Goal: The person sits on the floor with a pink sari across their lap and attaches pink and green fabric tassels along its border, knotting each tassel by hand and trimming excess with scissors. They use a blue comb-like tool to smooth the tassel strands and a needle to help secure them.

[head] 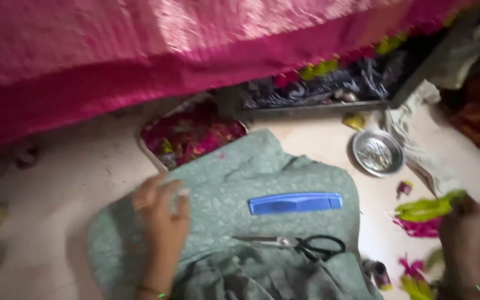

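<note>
scissors [295,243] | flat on green cloth [223,194] | blades point left, lengthwise left-right

This looks like a home tailoring or tassel-making workspace set on the floor [56,200]. A pink sari [140,50] with a woven border hangs across twelve o'clock, small yellow-green tassels [318,69] along its edge. At center lie scissors [301,244] and a blue comb [295,203] on green cloth [234,189]. A steel bowl [378,153] sits at two o'clock, a tray of pink thread scraps [190,136] at eleven, and loose pink and green threads [423,214] at three.
</note>
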